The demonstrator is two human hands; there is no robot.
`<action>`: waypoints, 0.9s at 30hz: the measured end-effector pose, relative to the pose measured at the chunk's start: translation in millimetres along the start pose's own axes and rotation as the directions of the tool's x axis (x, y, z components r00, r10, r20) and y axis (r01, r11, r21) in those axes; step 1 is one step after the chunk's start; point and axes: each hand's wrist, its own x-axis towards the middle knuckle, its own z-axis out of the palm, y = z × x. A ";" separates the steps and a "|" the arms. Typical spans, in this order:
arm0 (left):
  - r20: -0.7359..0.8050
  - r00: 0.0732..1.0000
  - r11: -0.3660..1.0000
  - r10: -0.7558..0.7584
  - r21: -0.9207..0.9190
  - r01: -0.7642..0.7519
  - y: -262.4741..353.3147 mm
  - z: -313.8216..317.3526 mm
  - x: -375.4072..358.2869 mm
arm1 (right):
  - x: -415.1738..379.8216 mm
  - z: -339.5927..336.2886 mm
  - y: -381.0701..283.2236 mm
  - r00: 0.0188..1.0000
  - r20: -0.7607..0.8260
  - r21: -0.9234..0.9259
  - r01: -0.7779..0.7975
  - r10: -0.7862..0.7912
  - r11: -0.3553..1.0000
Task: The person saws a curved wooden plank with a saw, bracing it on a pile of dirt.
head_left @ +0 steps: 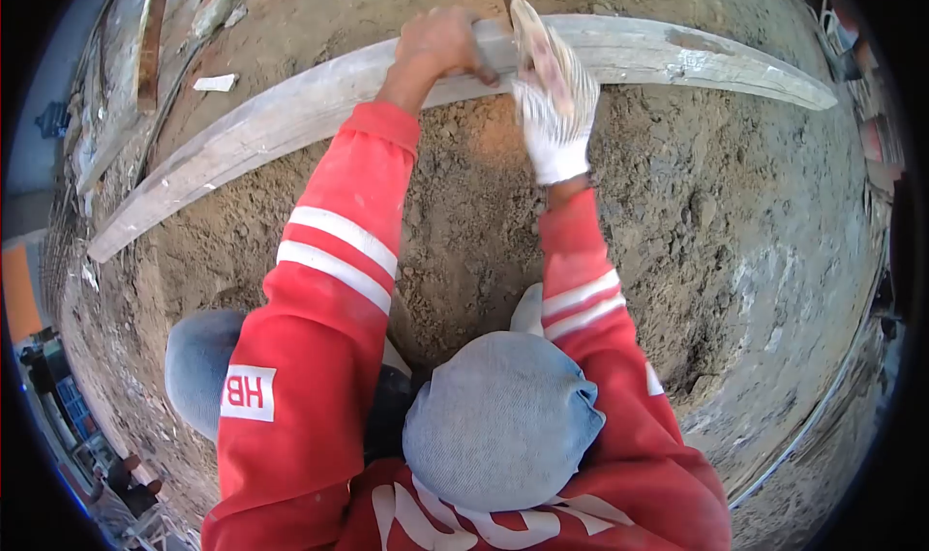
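A long, weathered wooden plank [290, 116] lies across the ground at the top of the view, looking curved in the wide lens. My bare left hand [440, 46] grips it just left of its middle, fingers over the far side and thumb on the near side. My right hand [559, 106], in a white striped glove, is closed round the pale wooden handle of what looks like a handsaw [525, 29]. Its narrow metal blade runs up past the plank's far edge and out of view, so its teeth cannot be made out.
Loose, lumpy soil [464, 222] lies between my arms and the plank. My denim-covered knee [503, 420] is below. A white scrap [215, 83] and a rusty strip [152, 38] lie at the upper left. A pale, hard-looking surface [784, 299] extends on the right.
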 end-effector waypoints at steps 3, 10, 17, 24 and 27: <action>0.086 0.996 1.000 -0.021 0.017 0.019 12.1 -12.7 -16.4 | -16.0 -26.2 -11.7 0.993 0.098 0.143 -0.082 0.069 0.986; -0.110 0.994 0.999 -0.007 0.035 0.011 11.9 15.2 -27.9 | -89.0 -133.0 -93.4 0.793 0.422 0.105 -0.524 0.439 0.845; -0.125 0.992 1.000 0.019 0.026 -0.016 15.1 14.8 -43.9 | -13.6 -38.2 -30.9 0.955 0.179 0.200 -0.269 0.235 0.942; 0.095 0.995 1.000 0.006 -0.004 -0.006 5.6 -2.8 -15.7 | -143.2 -130.6 -62.3 0.842 0.458 0.088 -0.363 0.286 0.928; -0.033 0.999 1.000 0.020 0.005 -0.020 9.6 3.7 -19.7 | -67.8 -25.1 -6.1 0.996 0.085 0.000 -0.039 0.039 0.999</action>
